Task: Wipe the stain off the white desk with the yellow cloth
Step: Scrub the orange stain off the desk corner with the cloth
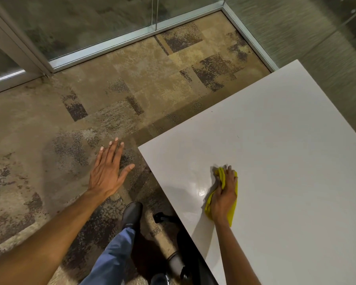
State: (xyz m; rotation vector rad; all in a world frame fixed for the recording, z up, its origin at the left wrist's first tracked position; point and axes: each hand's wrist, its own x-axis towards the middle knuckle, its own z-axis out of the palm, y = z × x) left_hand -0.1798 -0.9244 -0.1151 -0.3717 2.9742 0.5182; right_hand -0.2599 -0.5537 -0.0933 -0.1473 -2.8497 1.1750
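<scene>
The white desk (286,151) fills the right half of the view, its near-left corner pointing toward me. My right hand (224,194) lies flat on the yellow cloth (233,212), pressing it onto the desk near the left edge. A shiny wet patch (201,191) glistens just left of the cloth. I cannot make out a stain; a tiny dark speck (238,137) sits farther up the desk. My left hand (108,171) hovers over the floor left of the desk, fingers spread, holding nothing.
Patterned brown carpet (132,89) covers the floor. Glass walls with metal frames (111,44) run along the back and right. My leg in blue trousers (115,254) and a black shoe (132,214) stand beside the desk edge, by a black chair base (162,218).
</scene>
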